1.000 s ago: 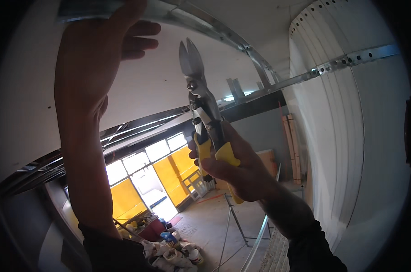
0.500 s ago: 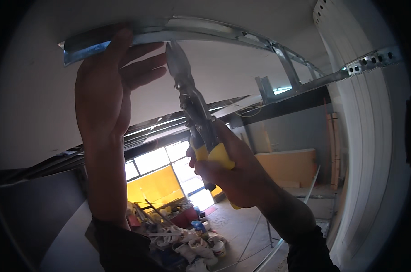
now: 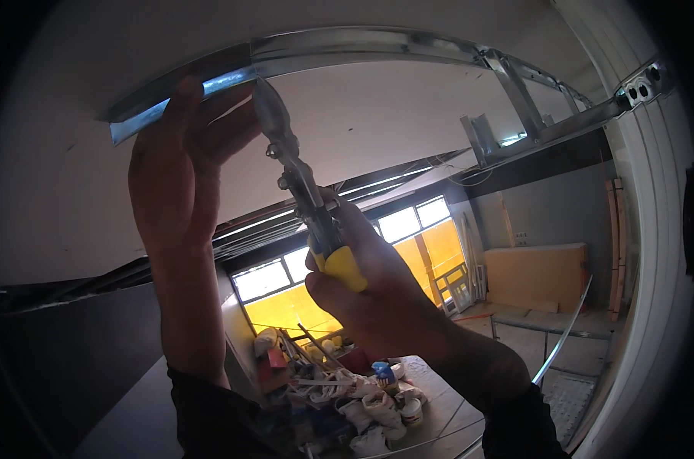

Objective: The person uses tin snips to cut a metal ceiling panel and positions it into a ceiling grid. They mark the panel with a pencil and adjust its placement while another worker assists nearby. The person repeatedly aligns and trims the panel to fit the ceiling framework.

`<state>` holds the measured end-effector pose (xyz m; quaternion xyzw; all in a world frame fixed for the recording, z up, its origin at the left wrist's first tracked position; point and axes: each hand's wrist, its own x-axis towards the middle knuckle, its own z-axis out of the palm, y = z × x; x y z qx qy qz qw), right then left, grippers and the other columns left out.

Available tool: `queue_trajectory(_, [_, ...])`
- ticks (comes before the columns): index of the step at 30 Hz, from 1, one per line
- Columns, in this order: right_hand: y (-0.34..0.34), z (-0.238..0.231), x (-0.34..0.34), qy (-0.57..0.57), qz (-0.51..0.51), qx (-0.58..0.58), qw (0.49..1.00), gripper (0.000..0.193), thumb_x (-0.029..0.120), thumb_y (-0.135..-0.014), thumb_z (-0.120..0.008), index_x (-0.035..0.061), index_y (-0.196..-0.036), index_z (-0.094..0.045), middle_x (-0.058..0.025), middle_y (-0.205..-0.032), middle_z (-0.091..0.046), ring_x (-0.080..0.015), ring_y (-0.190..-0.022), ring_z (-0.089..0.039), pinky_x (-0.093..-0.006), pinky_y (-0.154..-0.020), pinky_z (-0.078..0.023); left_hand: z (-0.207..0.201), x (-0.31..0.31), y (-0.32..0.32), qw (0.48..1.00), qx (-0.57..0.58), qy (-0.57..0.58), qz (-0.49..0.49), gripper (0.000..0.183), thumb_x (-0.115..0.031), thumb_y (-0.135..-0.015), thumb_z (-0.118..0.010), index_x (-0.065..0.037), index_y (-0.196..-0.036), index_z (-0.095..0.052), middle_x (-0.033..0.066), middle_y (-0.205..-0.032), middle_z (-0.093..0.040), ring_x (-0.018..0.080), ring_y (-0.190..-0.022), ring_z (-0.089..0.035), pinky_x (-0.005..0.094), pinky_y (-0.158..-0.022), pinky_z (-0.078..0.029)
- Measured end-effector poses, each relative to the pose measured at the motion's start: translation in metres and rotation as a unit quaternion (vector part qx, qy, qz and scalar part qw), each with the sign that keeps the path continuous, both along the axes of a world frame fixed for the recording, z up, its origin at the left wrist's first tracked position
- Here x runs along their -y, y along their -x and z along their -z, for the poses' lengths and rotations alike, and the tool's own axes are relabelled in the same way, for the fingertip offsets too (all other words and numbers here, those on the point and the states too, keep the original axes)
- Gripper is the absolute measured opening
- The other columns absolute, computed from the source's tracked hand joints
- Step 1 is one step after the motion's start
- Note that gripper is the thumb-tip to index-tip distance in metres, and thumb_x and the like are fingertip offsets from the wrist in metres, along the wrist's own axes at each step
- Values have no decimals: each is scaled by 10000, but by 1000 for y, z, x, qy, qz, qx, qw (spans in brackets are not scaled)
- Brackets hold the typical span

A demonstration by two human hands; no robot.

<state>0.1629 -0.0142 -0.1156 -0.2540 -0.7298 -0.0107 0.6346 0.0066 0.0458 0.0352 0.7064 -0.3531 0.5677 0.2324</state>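
Overhead, a thin galvanized metal channel (image 3: 355, 47) runs along the white ceiling board from left to right. My left hand (image 3: 167, 180) is raised to its left end, thumb on the near face and fingers curled behind, closed on it. In my right hand (image 3: 381, 294) are tin snips (image 3: 305, 195) with yellow grips, pointing up. Their jaws, close together, meet the lower edge of the channel just right of my left fingers. A seam crosses the channel right above the jaws. Whether the blades have metal between them I cannot tell.
Short metal struts (image 3: 515, 99) join the channel to a lower rail on the right, beside a tall white ribbed panel (image 3: 653, 229). Below are piled sacks (image 3: 362, 409), a white bucket (image 3: 412, 411), a large tan board (image 3: 536, 277) and yellow-covered windows (image 3: 289, 314).
My view has shifted, so the room appears farther right. My left fingers, stretched out before, now curl against the channel. The snips' handles look closer together, and their tips sit nearer my left hand.
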Motion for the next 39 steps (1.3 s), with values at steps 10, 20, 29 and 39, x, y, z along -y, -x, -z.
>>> queue_trajectory(10, [4, 1, -15, -43, 0, 5, 999, 777, 128, -907, -536, -17, -1541, -111, -352, -1156, -572, -365, -886, -666, -434, -828, -528, -6, -14, 7, 999, -39, -18, 2, 293, -162, -1025, -554, 28, -1242, -602, 232, -1161, -689, 324, -1068, -700, 450, -916, -611])
queue_trajectory(20, [8, 2, -19, -46, 2, -5, 999, 796, 126, -878, -524, -25, -1538, -104, -301, -1039, -599, -330, -833, -658, -441, -787, -524, -5, -12, 6, 996, -61, -54, 20, 276, -150, -1038, -522, 35, -1219, -616, 254, -1156, -686, 338, -1073, -696, 457, -913, -611])
queue_trajectory(29, [8, 2, -15, -39, 6, -8, 999, 805, 102, -865, -527, 27, -1551, -114, -218, -964, -587, -271, -786, -612, -425, -744, -509, -6, -12, 3, 996, -51, -66, 24, 265, -164, -1025, -558, 26, -1194, -632, 243, -1108, -704, 335, -1035, -711, 449, -883, -623])
queue_trajectory(39, [11, 1, -10, -2, 13, -40, 999, 726, 32, -825, -571, -7, -1491, -285, -110, -1000, -556, -204, -915, -578, -352, -803, -500, -7, -14, 3, 997, -56, -54, 25, 277, -188, -1013, -589, 20, -1187, -645, 250, -1115, -704, 332, -1037, -710, 447, -887, -615])
